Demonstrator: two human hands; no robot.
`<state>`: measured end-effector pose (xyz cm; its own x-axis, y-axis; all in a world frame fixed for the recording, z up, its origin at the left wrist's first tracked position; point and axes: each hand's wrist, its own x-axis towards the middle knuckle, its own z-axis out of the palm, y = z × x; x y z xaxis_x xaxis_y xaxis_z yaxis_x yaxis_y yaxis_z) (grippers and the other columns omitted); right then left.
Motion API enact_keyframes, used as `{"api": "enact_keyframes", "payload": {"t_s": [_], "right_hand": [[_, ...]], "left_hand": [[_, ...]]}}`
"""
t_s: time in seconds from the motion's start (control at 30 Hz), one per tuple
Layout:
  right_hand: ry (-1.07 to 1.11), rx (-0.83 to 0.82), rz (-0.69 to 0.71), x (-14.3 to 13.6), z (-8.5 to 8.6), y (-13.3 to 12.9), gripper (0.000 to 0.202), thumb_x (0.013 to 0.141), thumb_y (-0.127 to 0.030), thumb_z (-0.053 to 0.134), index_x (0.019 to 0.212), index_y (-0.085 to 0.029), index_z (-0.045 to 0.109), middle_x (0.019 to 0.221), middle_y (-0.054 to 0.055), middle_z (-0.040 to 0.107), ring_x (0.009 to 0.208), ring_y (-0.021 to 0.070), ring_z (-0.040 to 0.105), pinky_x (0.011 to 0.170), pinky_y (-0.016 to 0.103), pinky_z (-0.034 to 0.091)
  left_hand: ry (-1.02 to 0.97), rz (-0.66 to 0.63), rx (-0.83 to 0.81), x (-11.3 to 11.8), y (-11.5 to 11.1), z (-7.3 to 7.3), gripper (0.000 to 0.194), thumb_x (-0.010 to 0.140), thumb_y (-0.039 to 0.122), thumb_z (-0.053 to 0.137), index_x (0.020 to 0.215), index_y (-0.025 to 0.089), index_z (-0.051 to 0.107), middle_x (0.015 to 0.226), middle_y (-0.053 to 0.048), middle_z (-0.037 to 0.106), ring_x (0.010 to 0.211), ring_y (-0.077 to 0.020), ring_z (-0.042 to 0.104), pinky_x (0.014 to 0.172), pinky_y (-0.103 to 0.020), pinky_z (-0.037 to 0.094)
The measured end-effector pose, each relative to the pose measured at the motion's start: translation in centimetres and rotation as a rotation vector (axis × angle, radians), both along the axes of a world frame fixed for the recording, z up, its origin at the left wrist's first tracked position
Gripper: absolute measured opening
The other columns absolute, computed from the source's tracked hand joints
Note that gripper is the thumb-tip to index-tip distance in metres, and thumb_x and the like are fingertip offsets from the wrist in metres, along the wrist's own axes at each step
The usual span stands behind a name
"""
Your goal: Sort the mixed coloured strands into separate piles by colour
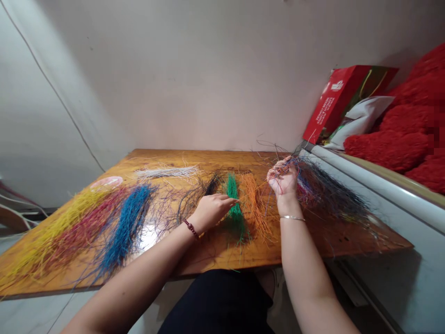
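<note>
My left hand (215, 208) reaches over the table, its fingers drawn together with the tips at the green strand bundle (232, 192). Whatever is pinched there is too thin to make out. Just right of the fingertips lies a bundle of orange strands (255, 204). A black bundle (212, 184) is partly behind my left hand. My right hand (283, 178) is raised palm up at the right, with fingers curled around a tangle of thin coloured strands (288, 163), red, blue and dark among them. Beside it spreads a large heap of dark mixed strands (333, 190).
Yellow (66, 222), dark red (90, 222) and blue (127, 232) bundles lie on the left of the wooden table (208, 253). White strands (167, 172) lie near the wall. A red box (333, 97) and red fluffy fabric (392, 139) sit on a surface at right.
</note>
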<state>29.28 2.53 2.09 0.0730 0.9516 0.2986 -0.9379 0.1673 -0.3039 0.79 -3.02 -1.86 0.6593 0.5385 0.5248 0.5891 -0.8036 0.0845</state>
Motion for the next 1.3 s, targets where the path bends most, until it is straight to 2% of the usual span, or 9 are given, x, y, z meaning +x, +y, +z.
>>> {"api": "enact_keyframes", "payload": {"t_s": [0.13, 0.33, 0.57, 0.7, 0.77, 0.87, 1.0, 1.13, 1.3], "right_hand": [[-0.017, -0.02, -0.035, -0.2, 0.3, -0.2, 0.008, 0.081, -0.02, 0.061, 0.084, -0.026, 0.066, 0.068, -0.011, 0.064, 0.047, 0.0027, 0.05, 0.051, 0.017, 0.042], [-0.028, -0.094, -0.105, -0.3, 0.7, -0.4, 0.01, 0.081, -0.019, 0.06, 0.082, -0.027, 0.066, 0.066, -0.011, 0.062, 0.046, 0.0021, 0.048, 0.05, 0.016, 0.04], [0.021, -0.145, -0.099, -0.4, 0.7, -0.3, 0.006, 0.08, -0.019, 0.06, 0.077, -0.024, 0.063, 0.062, -0.011, 0.061, 0.044, 0.0033, 0.048, 0.049, 0.018, 0.041], [0.075, -0.135, -0.063, -0.5, 0.9, -0.3, 0.008, 0.081, -0.018, 0.059, 0.079, -0.024, 0.064, 0.06, -0.01, 0.06, 0.044, 0.0035, 0.049, 0.045, 0.017, 0.038], [0.101, -0.13, -0.041, -0.6, 1.1, -0.4, 0.011, 0.082, -0.017, 0.058, 0.082, -0.025, 0.065, 0.06, -0.01, 0.06, 0.045, 0.0034, 0.05, 0.045, 0.017, 0.038], [0.091, -0.147, -0.018, -1.0, 1.4, -0.7, 0.01, 0.083, -0.019, 0.059, 0.085, -0.026, 0.065, 0.057, -0.01, 0.059, 0.045, 0.0039, 0.051, 0.046, 0.017, 0.04], [0.05, -0.197, -0.025, -1.9, 1.7, -1.0, 0.007, 0.085, -0.019, 0.061, 0.087, -0.025, 0.066, 0.059, -0.01, 0.06, 0.045, 0.0039, 0.05, 0.045, 0.018, 0.04], [0.015, -0.235, -0.013, -2.7, 1.8, -1.0, 0.008, 0.086, -0.019, 0.061, 0.089, -0.024, 0.066, 0.062, -0.009, 0.063, 0.043, 0.0031, 0.049, 0.043, 0.017, 0.037], [-0.042, -0.301, -0.049, -3.3, 1.5, -0.8, 0.005, 0.083, -0.021, 0.065, 0.079, -0.021, 0.063, 0.059, -0.008, 0.06, 0.045, 0.0039, 0.05, 0.042, 0.017, 0.037]], "left_hand": [[-0.081, 0.066, -0.001, 0.2, 0.1, -0.4, 0.028, 0.098, 0.035, 0.047, 0.112, 0.03, 0.07, 0.091, -0.002, 0.073, 0.076, -0.014, 0.067, 0.058, -0.022, 0.041], [-0.288, 0.152, -0.136, 0.9, -0.3, -0.1, 0.024, 0.095, 0.035, 0.053, 0.11, 0.027, 0.07, 0.103, -0.003, 0.073, 0.087, -0.0168, 0.069, 0.073, -0.024, 0.047], [-0.551, 0.297, -0.229, 3.4, 1.2, 3.2, 0.024, 0.094, 0.036, 0.054, 0.109, 0.024, 0.069, 0.092, -0.004, 0.074, 0.08, -0.0163, 0.069, 0.069, -0.022, 0.046], [-0.509, 0.304, -0.207, 5.5, 1.5, 4.5, 0.024, 0.094, 0.036, 0.053, 0.109, 0.026, 0.069, 0.09, -0.003, 0.074, 0.078, -0.0152, 0.068, 0.068, -0.021, 0.044], [-0.364, 0.271, -0.178, 6.5, 0.9, 4.0, 0.025, 0.095, 0.036, 0.05, 0.106, 0.026, 0.07, 0.089, -0.004, 0.074, 0.076, -0.0153, 0.067, 0.066, -0.022, 0.043], [-0.134, 0.194, -0.162, 7.4, -0.2, 2.3, 0.027, 0.096, 0.038, 0.047, 0.105, 0.026, 0.071, 0.092, -0.005, 0.073, 0.077, -0.0168, 0.067, 0.065, -0.023, 0.043], [-0.009, 0.089, -0.219, 7.3, -0.7, 0.2, 0.027, 0.097, 0.041, 0.047, 0.107, 0.03, 0.07, 0.094, -0.003, 0.073, 0.081, -0.0175, 0.068, 0.065, -0.023, 0.044], [0.011, -0.009, -0.187, 6.4, -0.4, 0.0, 0.03, 0.098, 0.043, 0.044, 0.104, 0.029, 0.07, 0.092, -0.003, 0.071, 0.083, -0.0174, 0.065, 0.07, -0.024, 0.044], [-0.051, -0.07, -0.131, 5.6, 0.0, 0.4, 0.028, 0.096, 0.041, 0.048, 0.095, 0.026, 0.072, 0.085, -0.007, 0.068, 0.081, -0.0181, 0.06, 0.073, -0.026, 0.042]]}}
